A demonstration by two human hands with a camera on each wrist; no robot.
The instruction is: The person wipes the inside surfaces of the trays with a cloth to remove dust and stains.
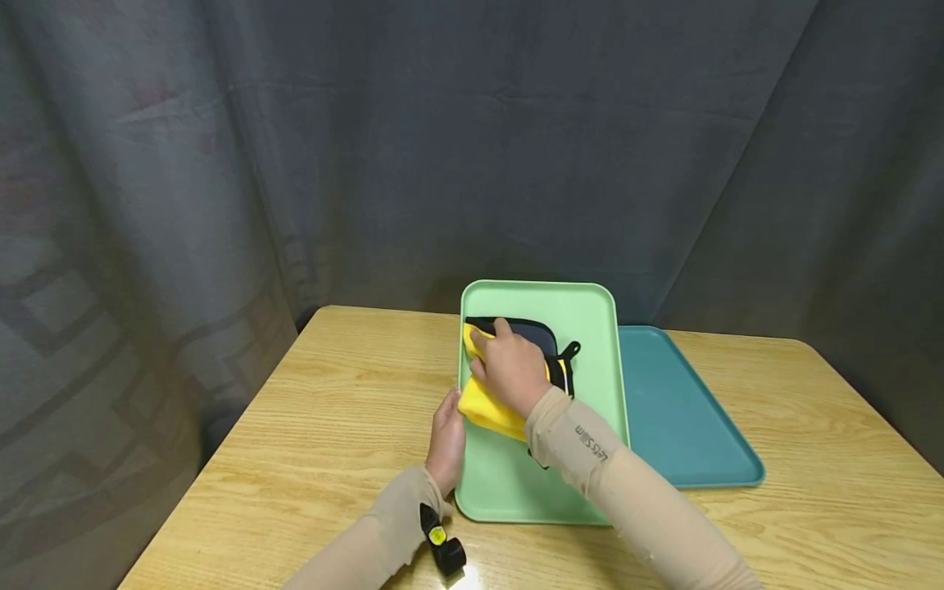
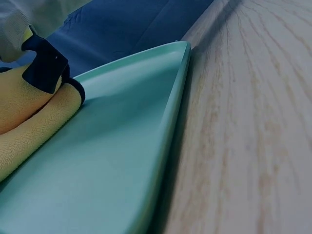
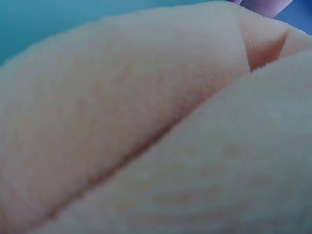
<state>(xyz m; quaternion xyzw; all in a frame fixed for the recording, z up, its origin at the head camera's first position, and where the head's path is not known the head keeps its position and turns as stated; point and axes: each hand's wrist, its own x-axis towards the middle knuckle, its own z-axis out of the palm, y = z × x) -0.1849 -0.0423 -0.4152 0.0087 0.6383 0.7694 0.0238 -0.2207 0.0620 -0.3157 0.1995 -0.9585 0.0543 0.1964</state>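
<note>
A yellow and dark grey cleaning cloth [image 1: 487,410] with black edging and a hanging loop lies bunched over a light green tray [image 1: 546,492]. My right hand [image 1: 510,369] is on top of it, fingers bent into the fabric, gripping it against the tray. In the right wrist view the pale folds of the cloth [image 3: 122,92] fill most of the picture. With my left hand [image 1: 447,438] I hold the tray's left rim; its fingers are partly hidden. The left wrist view shows the tray's inner surface [image 2: 107,146] and the rolled edge of the cloth [image 2: 44,126].
A teal blue tray [image 1: 693,426] lies on the wooden table [image 1: 354,393] to the right, partly covered by the green tray. A grey curtain [image 1: 472,164] hangs behind the table. A black strap device [image 1: 446,553] is on my left wrist.
</note>
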